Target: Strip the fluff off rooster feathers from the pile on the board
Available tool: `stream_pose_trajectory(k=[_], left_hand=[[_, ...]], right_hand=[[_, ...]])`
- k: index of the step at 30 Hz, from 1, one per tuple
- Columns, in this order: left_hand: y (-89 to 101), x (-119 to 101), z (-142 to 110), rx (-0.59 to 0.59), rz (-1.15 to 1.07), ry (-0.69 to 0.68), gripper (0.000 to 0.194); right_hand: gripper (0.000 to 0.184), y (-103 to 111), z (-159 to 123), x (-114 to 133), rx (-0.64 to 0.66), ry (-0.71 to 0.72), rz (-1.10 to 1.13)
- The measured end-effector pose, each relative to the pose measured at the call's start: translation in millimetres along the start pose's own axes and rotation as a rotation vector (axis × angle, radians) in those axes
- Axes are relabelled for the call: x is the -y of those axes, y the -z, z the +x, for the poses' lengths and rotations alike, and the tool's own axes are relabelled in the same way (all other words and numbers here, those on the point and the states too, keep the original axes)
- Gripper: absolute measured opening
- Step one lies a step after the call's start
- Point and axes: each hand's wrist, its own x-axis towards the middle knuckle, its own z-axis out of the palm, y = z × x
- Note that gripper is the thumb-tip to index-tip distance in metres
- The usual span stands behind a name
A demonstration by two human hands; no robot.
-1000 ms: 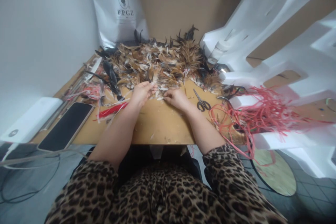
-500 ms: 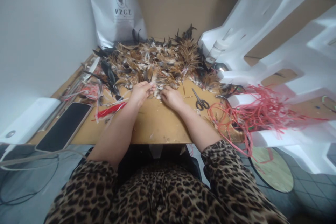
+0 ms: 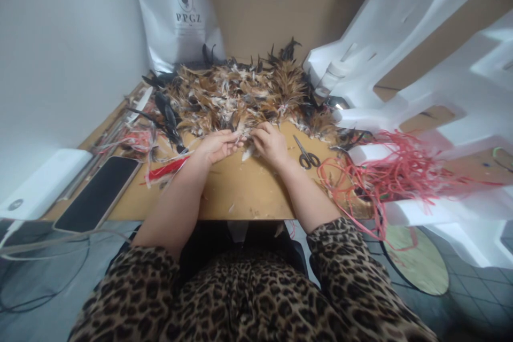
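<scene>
My left hand (image 3: pixel 222 145) is turned partly palm up, its thumb and fingers pinched on the base of a brown feather (image 3: pixel 240 122). Close beside it, my right hand (image 3: pixel 271 144) has its fingers bent together at the feather's lower end; what exactly lies between them is too small to tell. A small whitish feather (image 3: pixel 248 153) shows below the gap between the hands. Just behind them spreads a heap of brown, white and black feathers (image 3: pixel 224 88). Scissors (image 3: pixel 306 154) with dark handles lie right of my right hand.
Red plastic strings (image 3: pixel 404 171) tangle over white foam pieces (image 3: pixel 425 211) at right. A red strip (image 3: pixel 166 169), long black feathers (image 3: pixel 166 115), a phone (image 3: pixel 98 192) and a white power bank (image 3: pixel 46 184) lie at left. Behind stands a white bag (image 3: pixel 176 37).
Both hands have come slightly nearer to me, and the right hand has shifted a little right and turned. The small whitish feather now shows more clearly between them.
</scene>
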Motion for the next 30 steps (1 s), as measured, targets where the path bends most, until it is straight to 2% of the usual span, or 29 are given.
stream_pose_trajectory(k=[6,9,11,14,16,20,25,27,30], left_hand=[[-3.6,1.9,-0.5,0.029,-0.012,0.032,0.006],[-5.6,2.5,0.0,0.010,-0.028,0.004,0.007],[-6.3,2.4,0.3,-0.008,-0.047,-0.052,0.007],[-6.1,2.5,0.6,-0.024,-0.033,-0.152,0.008],[-6.0,3.6,0.5,-0.023,0.021,-0.202,0.009],[-7.9,8.2,0.0,-0.003,0.164,-0.235,0.013],[-11.8,11.8,-0.3,0.016,0.213,-0.205,0.016],[-11.7,11.2,0.4,0.014,0.176,-0.195,0.015],[-9.4,9.9,2.5,-0.029,0.095,-0.190,0.012]], right_hand=[[0.030,0.3,0.4,4.1,0.015,0.011,-0.022],[0.027,-0.8,0.4,6.6,-0.013,-0.010,0.058],[0.024,-2.3,1.0,7.4,-0.100,-0.080,0.178],[0.019,-6.1,3.4,7.5,-0.240,-0.286,0.445],[0.022,-9.1,5.7,8.2,-0.217,-0.457,0.693],[0.036,-15.0,9.0,13.0,-0.049,-0.727,1.182],[0.038,-19.4,9.2,15.9,0.039,-0.802,1.453],[0.038,-18.6,9.5,15.0,0.010,-0.814,1.483],[0.035,-16.0,10.7,13.6,-0.099,-0.807,1.455]])
